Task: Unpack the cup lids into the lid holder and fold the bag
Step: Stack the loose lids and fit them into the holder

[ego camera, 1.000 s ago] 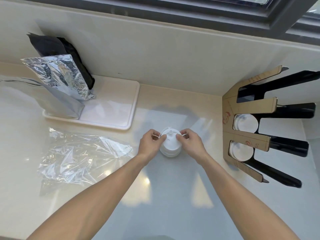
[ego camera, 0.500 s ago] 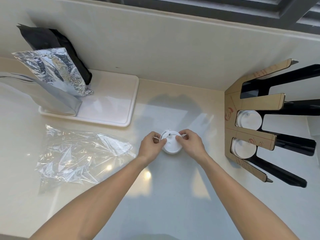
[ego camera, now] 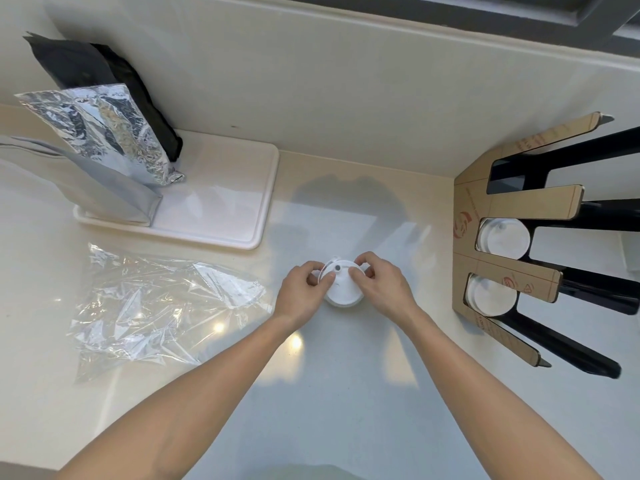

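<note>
A: You've got a small stack of white cup lids sitting on the glossy pale worktop, right in the middle. Round, smooth plastic, with a little dark hole near the top lid's centre.

B: And both your hands are on it. Your left hand curls in from the left, fingers bent and pinching the top lid's edge.

A: Your right hand mirrors it from the other side, fingers curled and pinching the rim. Neither hand is spread wide; both are grasping that top lid.

B: Off to your right, the lid holder stands against the wall: flat brown card-like front, long black prongs. Two of its round slots already show white lids.

A: To your left, the clear plastic bag lies flat and crinkled on the worktop, well apart from the stack, glinting with reflections.

B: Behind it, a white rectangular tray with rounded corners carries a crumpled silver foil pouch, a black pouch leaning behind it.
</note>
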